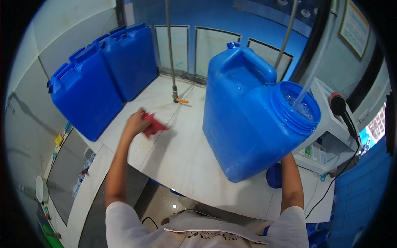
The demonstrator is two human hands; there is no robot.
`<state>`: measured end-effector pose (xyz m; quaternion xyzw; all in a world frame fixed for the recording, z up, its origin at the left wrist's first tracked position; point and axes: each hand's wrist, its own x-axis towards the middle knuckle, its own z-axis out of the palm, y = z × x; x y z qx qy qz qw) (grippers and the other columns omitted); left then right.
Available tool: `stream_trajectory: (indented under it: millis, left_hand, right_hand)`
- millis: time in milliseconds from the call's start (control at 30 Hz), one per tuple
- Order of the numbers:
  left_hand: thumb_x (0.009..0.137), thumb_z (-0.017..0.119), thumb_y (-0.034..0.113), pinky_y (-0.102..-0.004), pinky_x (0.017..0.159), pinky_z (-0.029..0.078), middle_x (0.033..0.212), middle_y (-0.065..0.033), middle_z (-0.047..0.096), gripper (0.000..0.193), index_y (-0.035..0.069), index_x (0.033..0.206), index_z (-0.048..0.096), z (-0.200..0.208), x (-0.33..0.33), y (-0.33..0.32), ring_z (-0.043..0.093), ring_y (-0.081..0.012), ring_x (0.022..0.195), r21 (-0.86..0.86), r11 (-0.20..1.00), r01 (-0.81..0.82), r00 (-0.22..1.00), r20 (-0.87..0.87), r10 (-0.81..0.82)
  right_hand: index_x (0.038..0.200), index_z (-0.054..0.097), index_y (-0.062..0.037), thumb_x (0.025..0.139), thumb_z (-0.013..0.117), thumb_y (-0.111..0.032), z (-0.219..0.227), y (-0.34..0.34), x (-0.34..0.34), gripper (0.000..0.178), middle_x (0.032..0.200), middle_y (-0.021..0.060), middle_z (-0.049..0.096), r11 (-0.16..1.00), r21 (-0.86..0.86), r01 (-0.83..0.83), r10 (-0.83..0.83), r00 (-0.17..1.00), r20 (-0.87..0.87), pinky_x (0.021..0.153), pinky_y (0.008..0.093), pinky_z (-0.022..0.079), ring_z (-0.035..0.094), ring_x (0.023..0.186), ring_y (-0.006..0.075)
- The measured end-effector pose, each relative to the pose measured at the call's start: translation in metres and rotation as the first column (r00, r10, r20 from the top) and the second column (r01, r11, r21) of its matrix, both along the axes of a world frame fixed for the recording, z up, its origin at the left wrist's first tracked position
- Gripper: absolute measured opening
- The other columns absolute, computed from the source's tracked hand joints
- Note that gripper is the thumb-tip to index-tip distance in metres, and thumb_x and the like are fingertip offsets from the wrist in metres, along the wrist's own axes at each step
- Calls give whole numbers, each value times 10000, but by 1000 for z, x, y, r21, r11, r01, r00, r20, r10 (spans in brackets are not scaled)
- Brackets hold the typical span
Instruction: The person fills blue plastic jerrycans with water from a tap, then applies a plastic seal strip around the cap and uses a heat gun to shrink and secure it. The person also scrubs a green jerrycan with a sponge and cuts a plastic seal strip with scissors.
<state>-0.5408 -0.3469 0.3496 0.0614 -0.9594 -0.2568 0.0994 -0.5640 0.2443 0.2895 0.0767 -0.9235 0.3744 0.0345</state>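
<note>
My left hand (138, 122) is closed on a red cloth (154, 126) over the white tiled counter (182, 153). In front of me on the right stands a large blue jerrycan (244, 120) with a carrying handle and a small threaded spout at the back. Its wide round mouth is uncapped, with bubbly water showing inside. A clear hose (311, 76) comes down into that mouth. My right forearm (291, 177) reaches behind the jerrycan's near right side, which hides the hand and its fingers. Beside this forearm lies a round blue lid (274, 175), partly covered by the can.
Two blue jerrycans (89, 95) stand against the left wall. A metal pipe with an orange-handled valve (181, 100) rises from the counter. At right are a white shelf unit (326, 140), a hair dryer (339, 105) and its black cord. Another pipe (286, 35) stands behind the near can.
</note>
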Motion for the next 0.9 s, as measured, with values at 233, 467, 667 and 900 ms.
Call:
stream_trajectory:
  millis: [233,467,667,900]
  left_hand:
    - [715,673,369,-422,820,458,1049,-227,592,546,45,1123,512,12,-190,109,570,-349,1007,39,998,45,951,-307,-31]
    - [857,500,225,-420,745,460,904,-174,634,244,26,966,591,36,-38,151,600,-343,880,52,973,225,941,-271,-203]
    - [898,539,270,-317,813,447,946,-125,614,306,-1,1040,561,6,124,201,573,-208,893,524,327,786,152,349,-925]
    - [720,678,504,-416,972,347,1295,-298,345,925,-29,1349,257,-99,163,389,391,-404,1181,107,582,806,591,-95,-801]
  right_hand:
    - [1195,540,-44,879,539,-242,-8,-36,7,373,1172,170,566,997,-36,-72,69,994,-91,903,350,432,541,1086,272]
    - [1199,539,-51,877,537,-259,-12,-22,18,383,1169,175,569,998,-33,-54,48,988,-147,902,353,431,544,1087,281]
    - [1202,537,-57,876,535,-274,-9,-34,-4,391,1167,179,572,982,-57,-179,164,965,-202,900,356,431,546,1088,289]
    - [1206,535,-64,875,532,-291,11,-32,-47,401,1165,184,574,927,-87,-366,325,897,-300,899,360,431,549,1089,299]
